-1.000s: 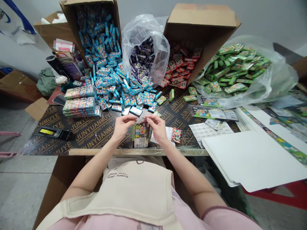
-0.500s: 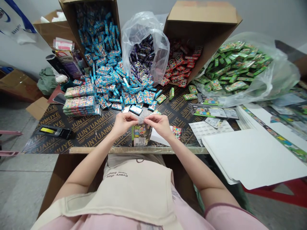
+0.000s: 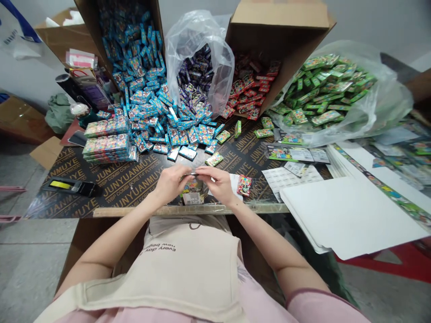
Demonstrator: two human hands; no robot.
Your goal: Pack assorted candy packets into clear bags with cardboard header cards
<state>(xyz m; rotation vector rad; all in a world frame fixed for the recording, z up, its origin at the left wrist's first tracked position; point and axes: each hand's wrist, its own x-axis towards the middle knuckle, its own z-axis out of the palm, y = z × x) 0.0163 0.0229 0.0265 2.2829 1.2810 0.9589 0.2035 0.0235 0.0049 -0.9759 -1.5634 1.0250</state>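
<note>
My left hand (image 3: 172, 183) and my right hand (image 3: 217, 183) meet near the table's front edge, both pinching the top of a printed plastic pouch (image 3: 192, 198). The pouch hangs below the fingers, with a pale label panel at its bottom. Just beyond the hands lie a green packet (image 3: 214, 159) and a blue packet (image 3: 187, 153). To the right of my right hand, a red packet (image 3: 244, 185) rests beside a white sheet (image 3: 235, 185).
Behind are piled blue packets (image 3: 151, 107), a bag of purple packets (image 3: 195, 74), a box of red ones (image 3: 247, 94) and a bag of green ones (image 3: 330, 89). A tape dispenser (image 3: 70, 186) stands left, white sheets (image 3: 346, 211) right.
The pouch's clear top, seen between my fingertips before, is now folded or covered by the fingers. My hands are closer together. The view has shifted slightly.
</note>
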